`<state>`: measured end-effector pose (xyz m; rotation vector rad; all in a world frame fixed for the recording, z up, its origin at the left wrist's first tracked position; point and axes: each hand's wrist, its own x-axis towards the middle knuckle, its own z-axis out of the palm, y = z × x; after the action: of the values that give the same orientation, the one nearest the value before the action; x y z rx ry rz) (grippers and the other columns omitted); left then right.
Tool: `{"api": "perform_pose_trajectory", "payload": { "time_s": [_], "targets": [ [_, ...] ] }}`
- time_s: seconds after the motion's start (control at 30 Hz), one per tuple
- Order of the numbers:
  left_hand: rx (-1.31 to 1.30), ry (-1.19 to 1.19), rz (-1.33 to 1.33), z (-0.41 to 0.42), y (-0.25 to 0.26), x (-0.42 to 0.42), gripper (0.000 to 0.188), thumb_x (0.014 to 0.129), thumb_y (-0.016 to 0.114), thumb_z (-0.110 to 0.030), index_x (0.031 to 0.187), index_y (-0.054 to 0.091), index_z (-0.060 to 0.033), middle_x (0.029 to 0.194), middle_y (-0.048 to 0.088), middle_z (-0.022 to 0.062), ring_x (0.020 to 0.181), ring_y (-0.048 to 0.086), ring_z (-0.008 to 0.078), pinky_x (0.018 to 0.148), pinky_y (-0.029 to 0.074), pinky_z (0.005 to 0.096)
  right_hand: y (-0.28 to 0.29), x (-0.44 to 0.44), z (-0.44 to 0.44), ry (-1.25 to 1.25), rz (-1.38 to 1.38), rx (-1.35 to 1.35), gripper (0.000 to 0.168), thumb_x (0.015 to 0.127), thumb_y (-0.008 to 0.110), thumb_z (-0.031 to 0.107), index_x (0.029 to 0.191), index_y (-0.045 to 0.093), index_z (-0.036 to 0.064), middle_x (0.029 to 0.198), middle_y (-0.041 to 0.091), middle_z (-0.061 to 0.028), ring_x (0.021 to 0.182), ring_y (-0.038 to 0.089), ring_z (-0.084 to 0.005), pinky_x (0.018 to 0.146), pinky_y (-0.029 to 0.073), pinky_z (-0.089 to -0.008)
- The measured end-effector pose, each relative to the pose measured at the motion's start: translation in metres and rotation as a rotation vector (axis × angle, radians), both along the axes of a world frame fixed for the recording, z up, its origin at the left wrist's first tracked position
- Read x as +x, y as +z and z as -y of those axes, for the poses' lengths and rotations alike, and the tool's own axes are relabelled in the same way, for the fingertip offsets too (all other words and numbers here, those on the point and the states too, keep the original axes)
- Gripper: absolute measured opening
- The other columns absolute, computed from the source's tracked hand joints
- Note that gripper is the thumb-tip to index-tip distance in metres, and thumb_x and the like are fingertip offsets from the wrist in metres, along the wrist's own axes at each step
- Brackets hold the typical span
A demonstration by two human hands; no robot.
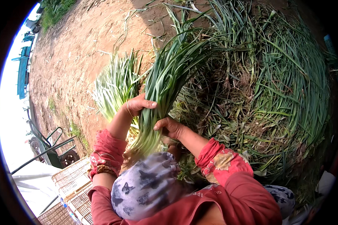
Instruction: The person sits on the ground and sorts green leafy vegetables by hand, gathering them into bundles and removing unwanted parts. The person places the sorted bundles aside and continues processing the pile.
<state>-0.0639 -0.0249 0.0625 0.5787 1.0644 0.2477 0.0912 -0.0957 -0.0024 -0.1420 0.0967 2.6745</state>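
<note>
A thick bunch of long-leaved allium greens, perhaps green garlic or leeks, is gripped by both my hands. My left hand wraps the bunch from the left, thumb across the leaves. Lower down, my right hand clasps it from the right near the pale stems. Green tops arch away to the upper right; the pale lower ends reach down beside my knee, where the root ends are hard to make out. Just beyond my left wrist, another bundle of greens rests on the ground, partly hidden by my forearm.
To the right lies a broad heap of greens with roots and trimmed leaf litter. Slatted crates stand at lower left, near a wheeled cart. Bare dirt stretches ahead, with a blue vehicle at the far left.
</note>
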Motion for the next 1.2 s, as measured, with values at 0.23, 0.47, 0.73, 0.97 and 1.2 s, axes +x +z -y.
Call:
{"api": "perform_pose_trajectory", "payload": {
  "time_s": [0.23, 0.47, 0.73, 0.97, 1.2],
  "targets": [
    [0.181, 0.06, -0.13, 0.024, 0.009, 0.041, 0.06, 0.059, 0.077, -0.008, 0.113, 0.05, 0.0012, 0.097, 0.06, 0.0091, 0.088, 0.058, 0.0198, 0.079, 0.047, 0.0312, -0.026, -0.005, 0.009, 0.059, -0.044, -0.005, 0.038, 0.061, 0.062, -0.003, 0.099, 0.058, 0.001, 0.09, 0.062, -0.0094, 0.084, 0.061, -0.0224, 0.08, 0.051, -0.0342],
    [0.199, 0.107, -0.47, 0.032, 0.021, 0.056, 0.03, 0.054, 0.068, -0.001, 0.082, 0.059, -0.0015, 0.07, 0.057, 0.0034, 0.06, 0.055, 0.0145, 0.059, 0.047, 0.0272, -0.031, 0.036, 0.043, 0.232, 0.778, 0.627, 0.043, 0.07, 0.073, 0.031, 0.093, 0.062, -0.003, 0.085, 0.064, -0.0107, 0.077, 0.06, -0.0174, 0.07, 0.047, -0.0276],
    [0.206, -0.017, -0.555, 0.056, 0.012, 0.054, 0.033, 0.056, 0.068, 0.001, 0.087, 0.058, 0.0002, 0.073, 0.057, 0.0031, 0.063, 0.054, 0.0131, 0.06, 0.046, 0.0269, 0.009, 0.108, -0.076, -0.639, 1.582, 1.199, 0.029, 0.076, 0.068, 0.024, 0.092, 0.061, 0.0, 0.091, 0.059, -0.0107, 0.088, 0.053, -0.0243, 0.083, 0.041, -0.0333],
    [0.181, 0.049, -0.553, 0.067, 0.01, 0.05, 0.03, 0.056, 0.067, 0.001, 0.086, 0.06, 0.0005, 0.072, 0.059, 0.003, 0.063, 0.055, 0.0131, 0.059, 0.045, 0.0267, -0.001, 0.091, -0.079, -0.71, 1.747, 1.525, 0.017, 0.068, 0.07, 0.017, 0.067, 0.058, 0.005, 0.073, 0.054, -0.0046, 0.077, 0.051, -0.0232, 0.076, 0.039, -0.0363],
    [0.135, 0.051, -0.46, 0.079, 0.009, 0.041, 0.033, 0.056, 0.066, 0.002, 0.088, 0.06, -0.0006, 0.074, 0.059, 0.002, 0.065, 0.054, 0.0124, 0.061, 0.045, 0.0264, -0.014, 0.127, -0.107, -0.836, 1.666, 1.401, 0.009, 0.07, 0.066, 0.008, 0.078, 0.063, 0.005, 0.089, 0.06, -0.0086, 0.094, 0.051, -0.0272, 0.085, 0.041, -0.0374]
  ]
}}
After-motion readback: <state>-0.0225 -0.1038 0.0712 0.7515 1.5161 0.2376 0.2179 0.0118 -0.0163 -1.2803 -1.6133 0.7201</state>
